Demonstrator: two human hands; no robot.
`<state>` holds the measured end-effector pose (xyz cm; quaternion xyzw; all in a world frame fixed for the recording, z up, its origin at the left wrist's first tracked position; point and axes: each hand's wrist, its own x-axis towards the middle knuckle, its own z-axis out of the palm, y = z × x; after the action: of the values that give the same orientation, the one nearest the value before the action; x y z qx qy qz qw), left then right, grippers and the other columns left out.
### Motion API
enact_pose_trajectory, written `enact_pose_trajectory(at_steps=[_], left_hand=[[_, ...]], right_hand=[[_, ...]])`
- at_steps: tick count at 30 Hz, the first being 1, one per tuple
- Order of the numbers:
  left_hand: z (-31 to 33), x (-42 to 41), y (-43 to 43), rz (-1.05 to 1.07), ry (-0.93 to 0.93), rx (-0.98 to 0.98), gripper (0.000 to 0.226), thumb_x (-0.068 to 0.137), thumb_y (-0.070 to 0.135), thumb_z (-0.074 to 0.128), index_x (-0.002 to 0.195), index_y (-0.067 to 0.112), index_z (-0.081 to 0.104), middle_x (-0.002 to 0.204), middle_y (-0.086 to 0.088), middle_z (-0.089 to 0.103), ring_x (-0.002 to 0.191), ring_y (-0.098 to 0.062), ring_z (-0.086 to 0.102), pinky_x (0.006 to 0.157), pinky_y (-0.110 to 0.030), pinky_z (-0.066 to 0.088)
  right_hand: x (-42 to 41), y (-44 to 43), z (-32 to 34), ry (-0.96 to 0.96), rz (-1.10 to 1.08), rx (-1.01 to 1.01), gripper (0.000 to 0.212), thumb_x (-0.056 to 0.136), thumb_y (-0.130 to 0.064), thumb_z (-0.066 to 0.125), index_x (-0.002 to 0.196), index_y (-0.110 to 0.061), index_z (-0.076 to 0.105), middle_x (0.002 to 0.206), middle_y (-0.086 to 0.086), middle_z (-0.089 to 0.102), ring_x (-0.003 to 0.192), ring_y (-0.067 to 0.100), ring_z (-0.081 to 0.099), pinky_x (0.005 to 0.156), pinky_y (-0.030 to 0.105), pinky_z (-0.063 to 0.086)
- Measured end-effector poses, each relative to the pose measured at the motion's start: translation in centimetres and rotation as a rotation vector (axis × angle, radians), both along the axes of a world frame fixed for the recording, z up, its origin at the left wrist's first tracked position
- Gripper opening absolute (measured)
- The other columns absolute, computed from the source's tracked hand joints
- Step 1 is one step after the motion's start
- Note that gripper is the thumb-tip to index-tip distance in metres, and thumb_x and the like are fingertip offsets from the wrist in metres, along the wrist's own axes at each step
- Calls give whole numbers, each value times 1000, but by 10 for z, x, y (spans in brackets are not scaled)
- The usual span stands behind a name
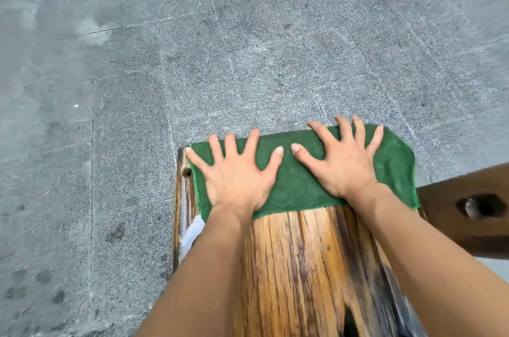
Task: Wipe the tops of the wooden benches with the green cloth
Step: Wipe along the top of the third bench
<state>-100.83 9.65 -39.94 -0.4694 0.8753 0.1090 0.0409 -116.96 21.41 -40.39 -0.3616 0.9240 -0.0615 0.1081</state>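
Note:
A green cloth (296,179) lies spread flat across the far end of a wooden bench (297,267), covering its full width. My left hand (237,174) presses flat on the cloth's left half with fingers splayed. My right hand (341,160) presses flat on the right half, fingers also spread, its fingertips reaching just past the cloth's far edge. The bench top nearer to me shows bare, streaked orange-brown wood between my forearms.
Grey speckled stone paving (220,47) surrounds the bench on the left and beyond it. A second wooden bench end (468,210) with a dark bolt hole juts in from the right edge. A small round hole (187,171) marks the near bench's left rim.

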Motion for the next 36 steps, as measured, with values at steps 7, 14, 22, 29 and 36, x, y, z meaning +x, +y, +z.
enact_pose_trajectory(at_steps=[7, 14, 22, 29, 36], left_hand=[[-6, 32, 19, -110, 72, -17, 72, 94, 79, 6, 160, 53, 0, 174, -1, -6, 160, -29, -12, 121, -68, -8], [-7, 87, 75, -144, 79, -25, 69, 97, 75, 12, 161, 50, 3, 174, -1, -10, 160, -28, -12, 124, -63, -5], [7, 159, 152, -141, 68, -15, 66, 100, 65, 31, 161, 39, 28, 172, -7, 17, 158, -34, 18, 123, -64, 20], [20, 132, 101, -215, 66, -19, 69, 99, 71, 22, 162, 44, 19, 174, -9, 11, 159, -33, 11, 125, -61, 11], [-8, 73, -15, -322, 40, -33, 79, 87, 90, 2, 158, 57, -5, 175, -2, 1, 160, -25, -9, 121, -67, -12]], right_hand=[[43, 40, -4, -28, -29, -69, 82, 88, -87, 17, 162, -53, 6, 175, 15, -10, 162, 34, -5, 127, 56, -14], [88, 89, 0, -22, -7, 0, 82, 89, -86, 13, 163, -52, 0, 175, 16, -8, 162, 29, -4, 129, 52, -12], [164, 161, 7, -19, -30, 20, 79, 93, -80, 20, 164, -47, 14, 175, 18, -6, 162, 33, -4, 127, 62, -7], [166, 160, 11, -50, -149, 37, 87, 83, -90, 15, 160, -54, 0, 173, 21, -16, 159, 43, -18, 124, 68, -5], [91, 77, -4, -6, -71, -6, 92, 79, -98, 11, 156, -58, -19, 173, 14, -21, 158, 25, -27, 126, 65, -4]])
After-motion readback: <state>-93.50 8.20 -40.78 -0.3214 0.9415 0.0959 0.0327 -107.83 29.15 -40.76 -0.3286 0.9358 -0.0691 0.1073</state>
